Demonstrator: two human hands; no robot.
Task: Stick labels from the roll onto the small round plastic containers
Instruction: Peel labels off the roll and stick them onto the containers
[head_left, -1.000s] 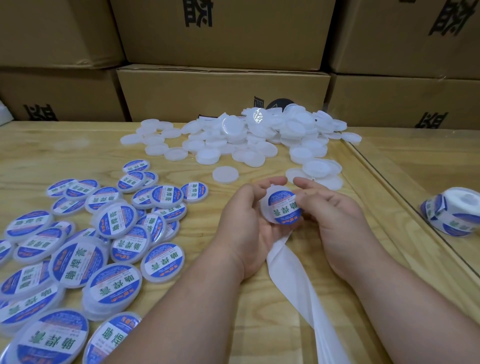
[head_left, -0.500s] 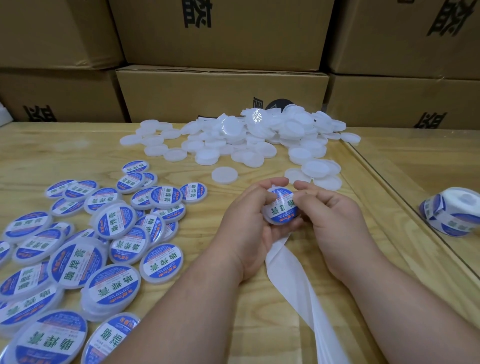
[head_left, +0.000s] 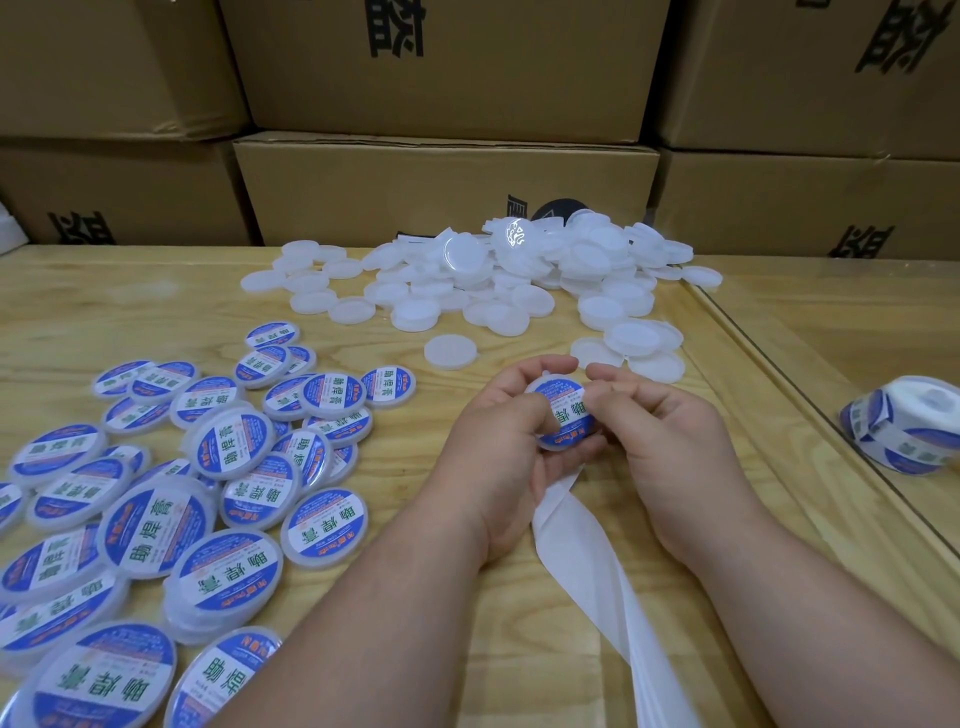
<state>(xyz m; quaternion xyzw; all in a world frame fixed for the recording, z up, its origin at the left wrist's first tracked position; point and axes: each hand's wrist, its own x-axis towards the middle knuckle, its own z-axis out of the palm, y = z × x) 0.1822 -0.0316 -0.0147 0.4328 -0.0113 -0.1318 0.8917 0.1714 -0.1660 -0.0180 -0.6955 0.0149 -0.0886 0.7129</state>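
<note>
Head view: I hold one small round translucent plastic container (head_left: 558, 415) between both hands above the pale wooden tabletop (head_left: 415, 597), near its right-hand middle. My left hand (head_left: 498, 457) grasps the container from below and from the side, thumb laid across its face; my right hand (head_left: 670, 441) pinches its right edge with curled fingers, the thumb pressing on the blue, white and green printed round label (head_left: 563, 410) that already lies on the lid. I judge the step in hand to be smoothing that label down. To do it well, I press from the centre outward to the rim, keep the container flat against the left fingers, and check that the label sits concentric before I let go; the glossy film probably creases if rubbed from one edge only. A limp white backing strip (head_left: 587, 551), smooth and ribbon-like, hangs from under my hands toward the near table edge. The label roll (head_left: 904, 431), a squat cylinder wound with the same blue labels, lies well apart to the right, beyond a glass pane edge (head_left: 810, 405). A heap of bare frosted white containers (head_left: 519, 280), shallow rigid discs, lies behind my hands; the labelled containers (head_left: 197, 483) are spread at the left, some overlapping. Brown corrugated cardboard boxes (head_left: 441, 192) are stacked along the back.
</note>
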